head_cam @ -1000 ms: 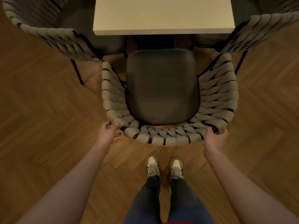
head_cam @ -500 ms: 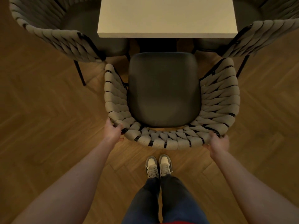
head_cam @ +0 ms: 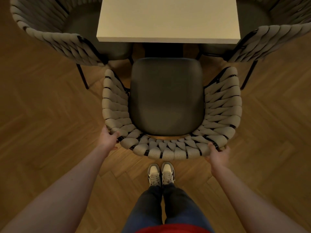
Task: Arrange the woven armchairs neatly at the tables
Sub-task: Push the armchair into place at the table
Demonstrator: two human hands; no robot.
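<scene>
A woven armchair [head_cam: 222,115] with beige straps on a black frame and a dark seat cushion stands right below me, facing a pale rectangular table [head_cam: 168,19]. The front of its seat sits just short of the table's near edge. My left hand [head_cam: 108,137] grips the back rim at its left corner, thumb over the top. My right hand [head_cam: 218,154] grips the rim at the right rear corner, fingers curled round it.
Two more woven armchairs flank the table, one at the upper left [head_cam: 55,36] and one at the upper right [head_cam: 276,37], their backs close to the middle chair's arms. My feet [head_cam: 160,174] stand together on the herringbone wood floor [head_cam: 42,132] just behind the chair.
Both hands have closed round the chair's back rim. My feet have come together behind it. The chair sits squarer to the table.
</scene>
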